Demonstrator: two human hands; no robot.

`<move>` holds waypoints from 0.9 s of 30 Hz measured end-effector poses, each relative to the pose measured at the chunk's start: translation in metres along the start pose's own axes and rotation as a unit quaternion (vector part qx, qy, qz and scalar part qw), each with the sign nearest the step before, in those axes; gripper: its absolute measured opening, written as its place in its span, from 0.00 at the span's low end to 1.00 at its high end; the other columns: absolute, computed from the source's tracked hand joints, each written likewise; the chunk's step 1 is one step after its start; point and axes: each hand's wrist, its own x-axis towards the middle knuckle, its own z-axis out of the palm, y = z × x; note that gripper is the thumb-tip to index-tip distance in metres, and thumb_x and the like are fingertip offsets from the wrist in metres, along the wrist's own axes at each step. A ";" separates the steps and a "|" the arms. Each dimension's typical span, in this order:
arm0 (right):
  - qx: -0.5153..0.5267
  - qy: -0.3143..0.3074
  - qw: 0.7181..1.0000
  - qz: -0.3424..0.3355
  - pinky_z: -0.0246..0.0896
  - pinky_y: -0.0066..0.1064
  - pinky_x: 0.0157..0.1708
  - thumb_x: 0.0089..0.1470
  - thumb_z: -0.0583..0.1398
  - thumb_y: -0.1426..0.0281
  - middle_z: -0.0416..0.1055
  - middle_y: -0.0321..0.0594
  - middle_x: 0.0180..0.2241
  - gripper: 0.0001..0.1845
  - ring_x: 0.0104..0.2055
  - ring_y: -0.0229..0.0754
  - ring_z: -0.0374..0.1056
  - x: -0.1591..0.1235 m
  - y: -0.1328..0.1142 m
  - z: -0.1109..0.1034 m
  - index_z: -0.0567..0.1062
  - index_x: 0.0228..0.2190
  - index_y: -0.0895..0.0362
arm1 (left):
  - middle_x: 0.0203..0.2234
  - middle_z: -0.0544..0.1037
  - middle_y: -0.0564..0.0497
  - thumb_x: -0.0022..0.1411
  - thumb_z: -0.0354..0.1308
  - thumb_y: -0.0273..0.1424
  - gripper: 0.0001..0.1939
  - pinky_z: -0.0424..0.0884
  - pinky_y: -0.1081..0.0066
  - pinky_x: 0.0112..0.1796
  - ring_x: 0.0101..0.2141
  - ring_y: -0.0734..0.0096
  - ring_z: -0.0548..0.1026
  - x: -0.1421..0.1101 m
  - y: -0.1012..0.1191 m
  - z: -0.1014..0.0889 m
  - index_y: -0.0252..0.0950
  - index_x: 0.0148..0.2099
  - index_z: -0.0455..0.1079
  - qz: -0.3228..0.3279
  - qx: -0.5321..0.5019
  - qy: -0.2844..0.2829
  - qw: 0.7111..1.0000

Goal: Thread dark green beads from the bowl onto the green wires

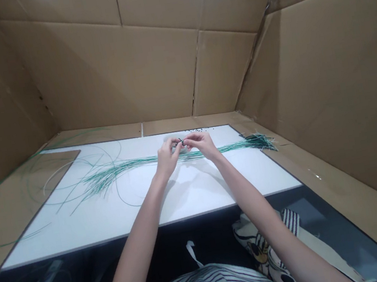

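Note:
Both my hands meet over the far middle of a white board (141,205). My left hand (167,156) is closed in a pinch on a thin green wire and a tiny dark piece between the fingertips. My right hand (201,143) pinches the same spot from the other side. A long bundle of green wires (108,175) lies across the board beneath the hands, fanning out to the left. Its dark-tipped ends (260,140) gather at the right edge.
Tiny dark beads (196,130) are scattered at the board's far edge. Loose wires (51,179) curl over the left side onto brown cardboard (12,202). Cardboard walls (163,69) enclose the space. A printed bag (263,248) lies by my lap under the black table edge.

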 end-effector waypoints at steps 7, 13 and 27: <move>0.029 0.063 0.996 0.050 0.65 0.27 0.23 0.32 0.68 0.61 0.70 0.39 0.20 0.17 0.20 0.36 0.65 0.003 0.004 -0.001 0.73 0.21 0.62 | 0.30 0.75 0.53 0.58 0.53 0.29 0.03 0.62 0.73 0.31 0.32 0.71 0.70 0.001 -0.006 0.000 0.37 0.32 0.67 0.011 0.027 0.024 0.999; 0.102 0.048 0.989 0.099 0.67 0.28 0.31 0.32 0.68 0.61 0.73 0.43 0.25 0.18 0.25 0.38 0.69 0.001 0.002 0.001 0.77 0.23 0.62 | 0.29 0.74 0.54 0.57 0.54 0.28 0.02 0.63 0.73 0.35 0.32 0.71 0.69 0.001 -0.008 0.001 0.37 0.32 0.67 0.021 0.040 0.049 0.998; 0.113 0.012 0.989 0.096 0.64 0.30 0.32 0.30 0.69 0.67 0.73 0.40 0.25 0.15 0.25 0.36 0.66 -0.001 -0.003 0.002 0.78 0.26 0.60 | 0.27 0.74 0.54 0.56 0.56 0.29 0.02 0.63 0.73 0.34 0.31 0.71 0.69 0.000 -0.003 0.002 0.37 0.30 0.67 0.025 0.044 0.057 0.997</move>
